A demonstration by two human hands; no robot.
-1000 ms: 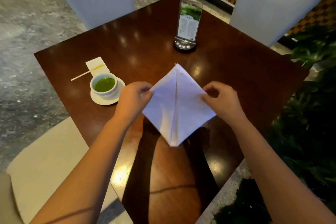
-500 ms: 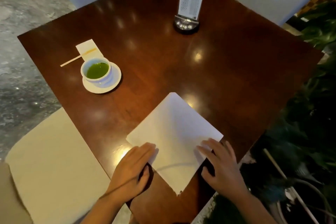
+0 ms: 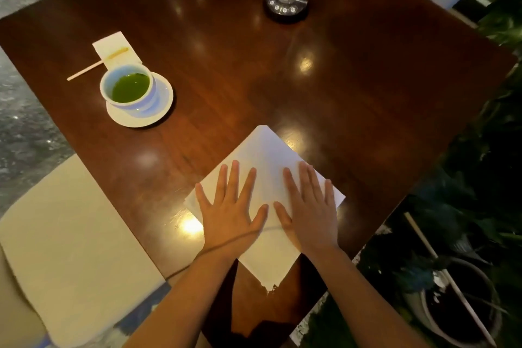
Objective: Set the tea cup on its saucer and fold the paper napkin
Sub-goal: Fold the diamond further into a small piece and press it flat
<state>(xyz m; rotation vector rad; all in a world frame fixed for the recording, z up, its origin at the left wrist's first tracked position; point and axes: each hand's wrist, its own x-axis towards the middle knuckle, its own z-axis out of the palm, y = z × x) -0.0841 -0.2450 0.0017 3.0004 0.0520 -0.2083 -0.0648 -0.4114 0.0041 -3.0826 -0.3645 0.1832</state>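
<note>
A white paper napkin [image 3: 265, 150] lies flat as a diamond on the near part of the dark wooden table [image 3: 353, 87]. My left hand [image 3: 230, 209] and my right hand [image 3: 309, 206] rest palm-down on it side by side, fingers spread, covering its middle. The napkin's near corner is frayed. At the left, a white tea cup [image 3: 128, 87] holding green tea stands upright on its white saucer [image 3: 162, 109].
A wooden stir stick [image 3: 84, 70] and a small paper packet [image 3: 117, 46] lie beyond the cup. A menu stand on a black base [image 3: 285, 7] sits at the far side. A pale chair seat [image 3: 65, 237] is at left, potted plants [image 3: 466, 277] at right.
The napkin was held up between both hands a second ago; it came down onto the table, and both hands have slid from its near edges onto its middle, pressing flat.
</note>
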